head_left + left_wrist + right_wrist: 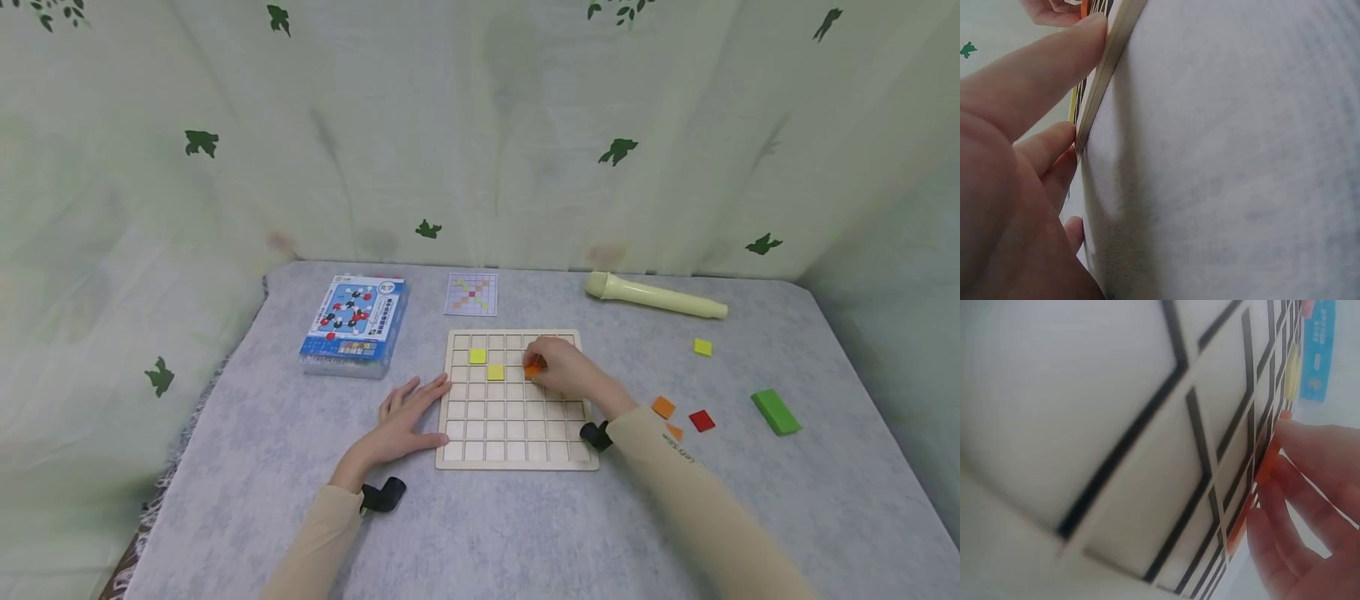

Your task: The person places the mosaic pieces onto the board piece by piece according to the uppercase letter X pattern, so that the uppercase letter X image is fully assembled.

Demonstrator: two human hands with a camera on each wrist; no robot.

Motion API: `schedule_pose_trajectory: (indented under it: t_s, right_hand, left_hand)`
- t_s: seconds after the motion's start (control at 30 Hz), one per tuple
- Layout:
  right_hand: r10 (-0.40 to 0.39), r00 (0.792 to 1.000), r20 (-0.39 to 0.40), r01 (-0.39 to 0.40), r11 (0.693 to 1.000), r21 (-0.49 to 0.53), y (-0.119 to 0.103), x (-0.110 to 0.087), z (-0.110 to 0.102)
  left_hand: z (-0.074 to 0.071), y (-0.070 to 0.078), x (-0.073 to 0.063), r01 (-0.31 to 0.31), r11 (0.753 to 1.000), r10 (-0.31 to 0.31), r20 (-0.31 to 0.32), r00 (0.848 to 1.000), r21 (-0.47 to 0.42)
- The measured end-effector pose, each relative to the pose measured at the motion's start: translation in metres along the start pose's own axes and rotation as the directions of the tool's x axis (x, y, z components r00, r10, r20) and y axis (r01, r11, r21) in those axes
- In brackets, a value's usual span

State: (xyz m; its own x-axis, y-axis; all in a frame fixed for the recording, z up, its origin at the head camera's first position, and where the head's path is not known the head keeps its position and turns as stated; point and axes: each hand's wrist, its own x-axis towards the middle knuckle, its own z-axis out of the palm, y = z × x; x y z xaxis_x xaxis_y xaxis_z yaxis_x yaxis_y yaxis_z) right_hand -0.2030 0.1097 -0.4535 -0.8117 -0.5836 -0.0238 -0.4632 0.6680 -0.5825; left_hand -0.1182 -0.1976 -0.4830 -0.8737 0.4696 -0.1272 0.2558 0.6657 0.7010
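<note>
A pale wooden grid board (516, 463) lies flat on the table. Two yellow tiles (477, 356) sit in its upper left squares. My right hand (566, 368) is over the upper right part of the board, pinching an orange tile (532, 371) at the grid. The right wrist view shows that tile (1269, 459) at the fingertips and a second orange piece (1239, 528) beside them, which the hand hides from the head camera. With fingers spread and nearly straight, my left hand (401, 427) touches the board's left edge, its thumb (1041, 75) against the rim.
Behind the board lies a small coloured pattern card (471, 294). A blue box (352, 325) stands at the back left, a pale yellow microphone-shaped object (656, 295) at the back right. Loose orange tiles (663, 407), a red tile (702, 421), a yellow tile (702, 347) and a green block (776, 412) lie to the right.
</note>
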Motion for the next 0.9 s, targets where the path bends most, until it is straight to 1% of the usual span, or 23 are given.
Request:
schedule_pose_trajectory:
  t_s: [0.13, 0.23, 0.33, 0.43, 0.53, 0.67, 0.73, 0.83, 0.9]
  right_hand:
    - [-0.009, 1.000, 0.003, 0.009, 0.998, -0.057, -0.002, 0.003, 0.004]
    - [0.002, 1.000, -0.005, -0.003, 0.998, -0.056, -0.002, 0.001, 0.004]
    - [0.035, 0.999, -0.021, -0.035, 0.999, 0.000, 0.000, -0.004, 0.000]
    - [0.075, 0.996, -0.047, -0.071, 0.994, 0.087, 0.006, -0.017, -0.010]
    - [0.120, 0.990, -0.071, -0.108, 0.982, 0.153, 0.018, -0.038, -0.023]
    - [0.207, 0.973, -0.099, -0.186, 0.965, 0.183, 0.042, -0.077, -0.039]
    - [0.248, 0.962, -0.117, -0.226, 0.958, 0.178, 0.056, -0.098, -0.045]
    - [0.258, 0.954, -0.152, -0.232, 0.958, 0.170, 0.077, -0.130, -0.053]
    - [0.271, 0.949, -0.164, -0.246, 0.957, 0.156, 0.086, -0.149, -0.057]
  left_hand:
    - [0.000, -0.001, 0.000, -0.003, 1.000, 0.003, 0.001, 1.000, 0.004]
    - [0.001, -0.001, 0.001, -0.005, 1.000, 0.005, 0.001, 1.000, 0.002]
    - [0.001, 0.000, 0.001, -0.007, 1.000, 0.007, 0.001, 1.000, 0.001]
    - [0.001, 0.000, 0.002, -0.007, 1.000, 0.007, 0.002, 1.000, 0.000]
    - [0.001, 0.001, 0.002, -0.002, 1.000, 0.002, 0.005, 1.000, -0.003]
    - [0.001, 0.002, 0.002, 0.007, 1.000, -0.007, 0.008, 1.000, 0.001]
    - [0.001, 0.001, 0.001, 0.008, 1.000, -0.008, 0.006, 1.000, 0.005]
    - [0.001, 0.002, 0.001, 0.009, 1.000, -0.009, 0.002, 1.000, 0.003]
    - [0.001, 0.002, 0.000, 0.007, 1.000, -0.007, 0.001, 1.000, 0.000]
